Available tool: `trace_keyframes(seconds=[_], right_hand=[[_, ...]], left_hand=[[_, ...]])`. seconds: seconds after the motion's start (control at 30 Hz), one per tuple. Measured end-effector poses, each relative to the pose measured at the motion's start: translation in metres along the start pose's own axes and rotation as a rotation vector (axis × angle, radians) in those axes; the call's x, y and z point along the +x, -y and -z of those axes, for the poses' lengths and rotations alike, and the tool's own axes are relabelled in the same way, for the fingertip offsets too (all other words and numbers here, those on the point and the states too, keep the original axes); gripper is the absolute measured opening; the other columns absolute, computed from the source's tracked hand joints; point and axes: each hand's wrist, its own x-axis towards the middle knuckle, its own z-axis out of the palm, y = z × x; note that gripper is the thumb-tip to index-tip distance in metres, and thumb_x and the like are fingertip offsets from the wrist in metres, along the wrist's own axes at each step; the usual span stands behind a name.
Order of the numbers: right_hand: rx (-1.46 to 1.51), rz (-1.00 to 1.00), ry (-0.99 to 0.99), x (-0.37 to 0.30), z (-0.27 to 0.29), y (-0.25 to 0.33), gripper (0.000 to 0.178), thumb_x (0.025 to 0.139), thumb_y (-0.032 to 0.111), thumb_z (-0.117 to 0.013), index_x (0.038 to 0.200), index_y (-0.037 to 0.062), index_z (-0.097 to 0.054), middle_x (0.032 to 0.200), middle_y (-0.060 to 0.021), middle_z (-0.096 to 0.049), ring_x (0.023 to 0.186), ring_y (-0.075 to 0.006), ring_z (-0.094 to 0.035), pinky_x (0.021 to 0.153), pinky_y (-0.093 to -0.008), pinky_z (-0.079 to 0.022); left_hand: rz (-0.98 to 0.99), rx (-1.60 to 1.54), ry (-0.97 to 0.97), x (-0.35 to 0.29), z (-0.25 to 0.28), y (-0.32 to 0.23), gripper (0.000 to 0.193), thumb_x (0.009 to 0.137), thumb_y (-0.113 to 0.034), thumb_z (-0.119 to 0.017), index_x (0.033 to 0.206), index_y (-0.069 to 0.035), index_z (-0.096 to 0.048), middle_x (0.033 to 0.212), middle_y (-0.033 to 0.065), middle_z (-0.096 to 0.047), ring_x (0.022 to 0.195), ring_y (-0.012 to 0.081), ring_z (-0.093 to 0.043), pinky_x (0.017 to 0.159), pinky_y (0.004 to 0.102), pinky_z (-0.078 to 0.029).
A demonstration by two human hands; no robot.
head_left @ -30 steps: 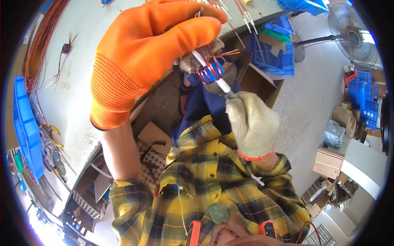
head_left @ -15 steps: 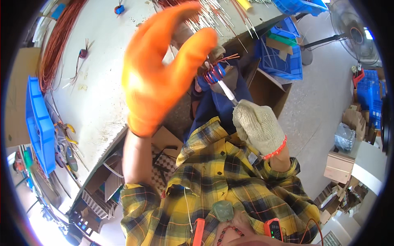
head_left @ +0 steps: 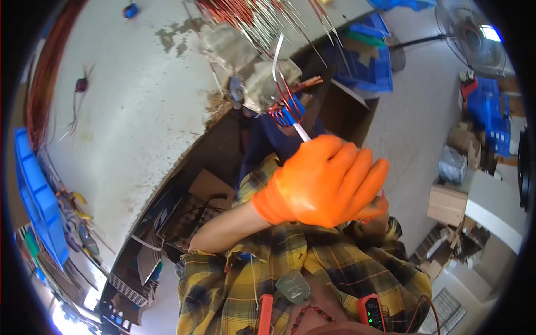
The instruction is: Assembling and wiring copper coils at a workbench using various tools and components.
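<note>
My left hand (head_left: pixel 324 181), in an orange glove, is closed, its fingers curled around the end of a white rod (head_left: pixel 302 133). My right hand lies behind it; only its wrist (head_left: pixel 378 224) and a bit of red cuff show, so its fingers are hidden. Up from the glove, the rod runs to a small ring coil (head_left: pixel 287 113) with a blue core and red copper windings. One loose wire (head_left: pixel 276 64) with a silvery end rises from the coil and bends. Crumpled greyish cloth (head_left: pixel 267 84) sits behind the coil at the bench edge.
Bundles of red wire with pale ends (head_left: pixel 245 19) lie on the white bench (head_left: pixel 123 151). A second coil (head_left: pixel 81 85), a blue tray (head_left: pixel 42 195) and pliers (head_left: pixel 75 223) are at left. A cardboard box (head_left: pixel 346 114), blue crates (head_left: pixel 365 67) and a fan (head_left: pixel 469 36) stand at right.
My left hand has come down and right from above the bench, closing over the rod and covering my right hand. A bent loose wire now stands up from the coil. The view has shifted slightly.
</note>
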Motion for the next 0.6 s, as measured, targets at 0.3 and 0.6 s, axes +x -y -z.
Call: trace_keyframes(seconds=[0.3,0.6], right_hand=[[-0.085,0.206,-0.144,0.020,-0.018,0.021,0.025,0.105,0.024,-0.063,0.112,0.0016,-0.069,0.099,-0.0056,-0.069,0.083,-0.0166,-0.070,0.070,-0.0354,-0.054],[-0.685,0.214,-0.297,0.017,-0.038,0.010,0.026,0.106,0.026,-0.063,0.105,0.0012,-0.069,0.089,-0.0030,-0.068,0.081,-0.0131,-0.068,0.068,-0.0325,-0.051]], left_hand=[[-0.022,-0.048,-0.092,-0.005,-0.015,-0.014,0.037,0.079,-0.034,-0.074,0.094,0.000,-0.071,0.077,0.0069,-0.058,0.063,0.0200,-0.053,0.058,0.0330,-0.038],[-0.232,0.044,-0.712,0.024,0.030,0.031,0.022,0.084,-0.020,-0.067,0.095,-0.003,-0.077,0.078,0.0149,-0.068,0.069,0.0221,-0.067,0.056,0.0354,-0.050]])
